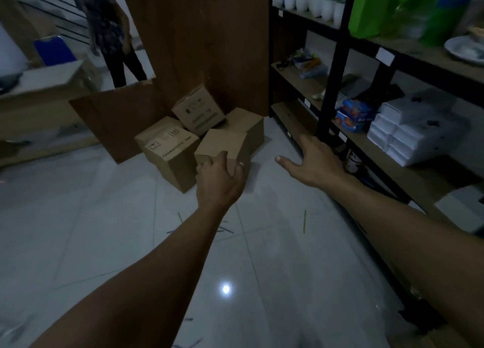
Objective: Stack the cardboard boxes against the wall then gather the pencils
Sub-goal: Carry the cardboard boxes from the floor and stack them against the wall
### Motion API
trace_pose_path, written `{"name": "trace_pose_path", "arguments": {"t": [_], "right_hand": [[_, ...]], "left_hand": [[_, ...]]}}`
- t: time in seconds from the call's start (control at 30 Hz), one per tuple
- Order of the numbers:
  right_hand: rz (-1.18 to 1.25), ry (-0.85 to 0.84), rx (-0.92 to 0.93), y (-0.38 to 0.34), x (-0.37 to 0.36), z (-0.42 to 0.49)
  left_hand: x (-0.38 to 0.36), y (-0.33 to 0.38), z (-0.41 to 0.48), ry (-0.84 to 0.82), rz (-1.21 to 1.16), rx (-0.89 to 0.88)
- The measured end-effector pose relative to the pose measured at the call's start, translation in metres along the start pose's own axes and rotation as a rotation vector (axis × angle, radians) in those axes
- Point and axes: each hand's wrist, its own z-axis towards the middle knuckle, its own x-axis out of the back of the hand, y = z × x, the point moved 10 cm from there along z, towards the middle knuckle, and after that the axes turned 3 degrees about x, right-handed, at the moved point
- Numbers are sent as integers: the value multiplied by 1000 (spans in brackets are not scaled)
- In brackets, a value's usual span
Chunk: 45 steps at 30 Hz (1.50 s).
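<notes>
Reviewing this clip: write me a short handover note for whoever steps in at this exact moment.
Left hand: gripping the near corner of the front cardboard box.
Right hand: open, empty, spread near the shelving.
Boxes: four in a loose jumble by the wooden wall, one printed box tilted on top.
Done: nothing tidy yet.
Left: stack the boxes, then gather pencils scattered on the floor.

Showing "QUANTITE" in dark capitals along the near face of the left cardboard box (167,151), with further letters after it too blurred for reading. Carrying small boxed handling symbols above that word, illegible. Bearing dark printed marks and bars on the tilted upper box (199,110), unreadable. Hanging blank-looking white tags (385,56) on the shelf edges, nothing legible there.
</notes>
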Motion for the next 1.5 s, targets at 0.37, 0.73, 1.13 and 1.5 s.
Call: {"name": "trace_pose_path", "arguments": {"t": [0.37,0.73,1.13,1.5], "right_hand": [[34,-57,14,28,-63,181],[131,-148,-141,73,-158,352],[118,-289,-86,117,-261,541],[70,-419,-107,152,-405,685]], "left_hand": [[-83,-11,169,-3,-47,116],[-184,-48,343,-166,-41,202],[-284,-110,507,-178,-29,422],[-392,-203,658,-202,-46,554]]}}
